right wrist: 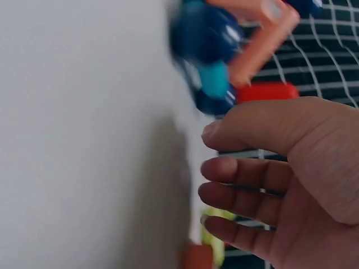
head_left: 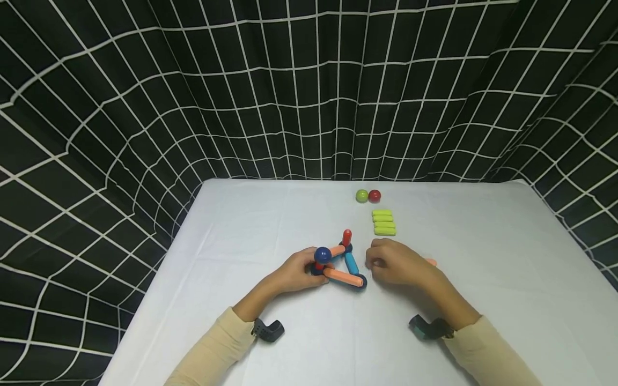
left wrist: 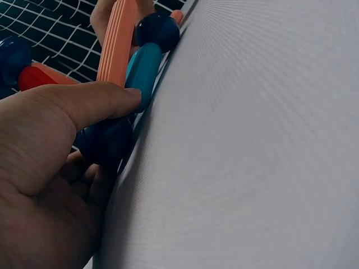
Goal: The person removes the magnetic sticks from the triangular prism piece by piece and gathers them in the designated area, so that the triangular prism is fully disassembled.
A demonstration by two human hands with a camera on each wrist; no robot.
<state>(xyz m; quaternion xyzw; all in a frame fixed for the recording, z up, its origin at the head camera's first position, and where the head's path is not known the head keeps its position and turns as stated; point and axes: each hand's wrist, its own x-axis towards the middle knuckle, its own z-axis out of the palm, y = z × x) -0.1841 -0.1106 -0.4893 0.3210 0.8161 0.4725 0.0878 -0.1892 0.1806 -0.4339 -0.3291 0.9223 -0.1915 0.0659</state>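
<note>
On the white table stands a triangular frame of dark blue balls and blue sticks, with orange sticks and two upright red sticks. The left hand (head_left: 296, 273) (left wrist: 45, 140) grips its left corner; the thumb lies on a blue stick (left wrist: 143, 73) beside an orange stick (left wrist: 116, 45). A dark blue ball (head_left: 322, 254) tops the red stick there; the other red stick (head_left: 347, 237) rises bare at the far corner. Right of the frame, the right hand (head_left: 401, 265) (right wrist: 291, 162) holds nothing, its fingers loosely bent, near a blue ball (right wrist: 207, 35).
Several yellow-green sticks (head_left: 384, 223) lie in a stack beyond the right hand. Farther back sit a green ball (head_left: 362, 195) and a red ball (head_left: 374, 196). An orange stick (head_left: 432, 262) shows partly behind the right forearm. Dark grid-patterned cloth (head_left: 309, 96) surrounds the table (head_left: 251, 214).
</note>
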